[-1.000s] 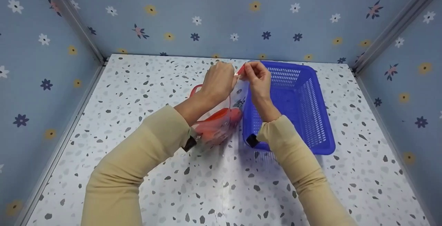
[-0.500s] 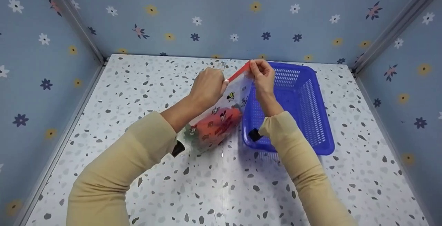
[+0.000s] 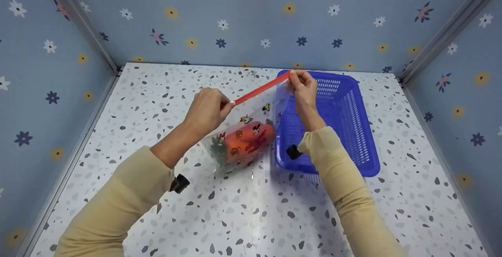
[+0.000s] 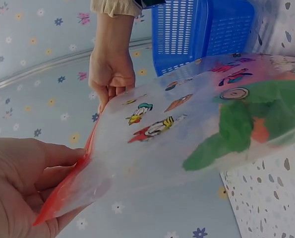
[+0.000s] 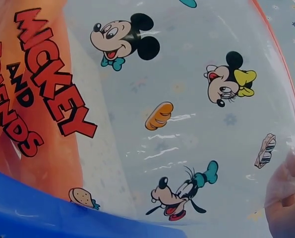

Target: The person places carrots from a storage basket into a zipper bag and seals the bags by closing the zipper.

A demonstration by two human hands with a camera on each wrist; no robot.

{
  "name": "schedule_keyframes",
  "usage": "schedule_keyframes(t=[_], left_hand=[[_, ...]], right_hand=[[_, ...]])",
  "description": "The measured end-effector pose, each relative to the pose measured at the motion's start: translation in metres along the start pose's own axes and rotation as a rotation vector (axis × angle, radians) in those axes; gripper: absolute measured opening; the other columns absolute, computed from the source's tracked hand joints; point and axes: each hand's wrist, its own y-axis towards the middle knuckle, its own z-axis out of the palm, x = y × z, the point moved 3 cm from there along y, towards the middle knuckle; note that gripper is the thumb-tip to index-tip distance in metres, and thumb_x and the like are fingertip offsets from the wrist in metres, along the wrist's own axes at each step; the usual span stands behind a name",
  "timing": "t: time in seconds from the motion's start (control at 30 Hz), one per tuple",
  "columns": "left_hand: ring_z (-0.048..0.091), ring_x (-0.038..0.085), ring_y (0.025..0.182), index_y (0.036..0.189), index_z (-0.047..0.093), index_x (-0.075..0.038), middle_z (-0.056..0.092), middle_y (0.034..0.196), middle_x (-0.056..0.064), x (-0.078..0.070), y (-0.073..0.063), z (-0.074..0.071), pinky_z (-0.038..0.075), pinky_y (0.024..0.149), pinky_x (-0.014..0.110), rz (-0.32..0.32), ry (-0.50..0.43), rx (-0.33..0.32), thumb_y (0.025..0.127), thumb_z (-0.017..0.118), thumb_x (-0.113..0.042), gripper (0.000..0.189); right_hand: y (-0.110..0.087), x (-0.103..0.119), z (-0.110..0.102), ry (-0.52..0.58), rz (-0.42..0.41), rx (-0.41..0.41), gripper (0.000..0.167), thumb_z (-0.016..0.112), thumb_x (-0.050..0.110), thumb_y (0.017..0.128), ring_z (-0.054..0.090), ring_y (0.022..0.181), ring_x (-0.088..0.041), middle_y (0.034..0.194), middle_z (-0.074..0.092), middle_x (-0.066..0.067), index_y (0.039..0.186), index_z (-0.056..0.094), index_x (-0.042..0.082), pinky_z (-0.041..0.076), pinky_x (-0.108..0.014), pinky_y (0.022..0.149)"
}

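A clear zip bag (image 3: 274,99) with cartoon prints is stretched between both hands by its red top strip (image 3: 261,89). My left hand (image 3: 208,110) pinches the strip at its lower left part, where a small white bit shows at the thumb. The far right corner is pinched by my right hand (image 3: 304,86), above the blue basket. Low in the bag lie orange carrot-like things (image 3: 251,139) with green ends (image 4: 236,124). In the left wrist view the strip runs from the left fingers up to the right hand (image 4: 112,74). Lettering (image 5: 53,74) covers the orange in the right wrist view.
A blue plastic basket (image 3: 366,131) with slotted walls stands right of the bag, close against it. Speckled white tabletop (image 3: 235,217) lies underneath. Flower-patterned panels (image 3: 251,17) close off the back and both sides.
My left hand has slid left and down along the red strip, away from the right hand, so more strip shows between them. The right hand has shifted slightly right. The bag's mouth edges now lie together.
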Motion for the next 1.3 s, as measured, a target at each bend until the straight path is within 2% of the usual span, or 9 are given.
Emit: schedule_keyframes(t=[0.27,0.63,0.83,1.0,1.13,1.3], left_hand=[[0.054,0.020,0.055,0.077,0.071,0.002,0.064,0.064,0.012,0.019,-0.014,-0.010,0.043,0.050,0.030,-0.041,-0.044,0.002,0.085,0.059,-0.011,0.020],[0.060,0.024,0.067,0.087,0.069,0.006,0.065,0.078,0.018,0.042,-0.033,-0.027,0.050,0.059,0.034,-0.138,-0.087,0.006,0.084,0.059,-0.009,0.018],[0.060,0.024,0.065,0.086,0.069,0.006,0.065,0.076,0.018,0.044,-0.039,-0.026,0.050,0.058,0.035,-0.123,-0.078,0.014,0.084,0.059,-0.009,0.018],[0.060,0.023,0.065,0.086,0.068,0.006,0.065,0.077,0.018,0.047,-0.038,-0.022,0.050,0.058,0.035,-0.120,-0.075,0.001,0.084,0.059,-0.008,0.017],[0.060,0.024,0.067,0.087,0.068,0.006,0.065,0.078,0.018,0.054,-0.035,-0.020,0.050,0.058,0.035,-0.148,-0.046,-0.049,0.084,0.059,-0.010,0.018],[0.061,0.024,0.064,0.088,0.067,0.006,0.064,0.078,0.019,0.065,-0.028,-0.016,0.051,0.059,0.036,-0.154,-0.034,-0.154,0.084,0.058,-0.010,0.019]], right_hand=[[0.005,-0.003,-0.007,0.011,0.041,-0.023,0.019,0.056,0.003,0.085,0.047,0.050,-0.009,0.058,0.050,0.000,0.067,0.058,0.008,0.040,-0.018,0.046],[0.010,-0.003,-0.015,0.021,0.054,-0.005,0.019,0.055,0.002,0.086,0.049,0.049,-0.011,0.057,0.052,-0.003,0.067,0.057,0.006,0.043,-0.019,0.047],[0.007,-0.002,-0.019,-0.002,0.050,0.040,0.017,0.056,0.002,0.085,0.051,0.049,-0.011,0.058,0.054,-0.003,0.069,0.059,0.006,0.044,-0.019,0.047],[0.002,0.000,-0.029,-0.050,0.083,0.102,0.014,0.058,0.001,0.083,0.051,0.053,-0.009,0.063,0.058,-0.003,0.070,0.061,0.005,0.045,-0.019,0.048],[-0.002,0.005,-0.034,-0.117,0.079,0.221,0.007,0.058,0.003,0.084,0.057,0.061,-0.012,0.071,0.061,-0.005,0.086,0.060,-0.003,0.051,-0.023,0.058],[-0.008,0.009,-0.040,-0.314,0.025,0.360,0.035,0.058,0.007,0.085,0.060,0.085,-0.018,0.099,0.060,-0.016,0.116,0.048,-0.008,0.051,-0.032,0.077]])
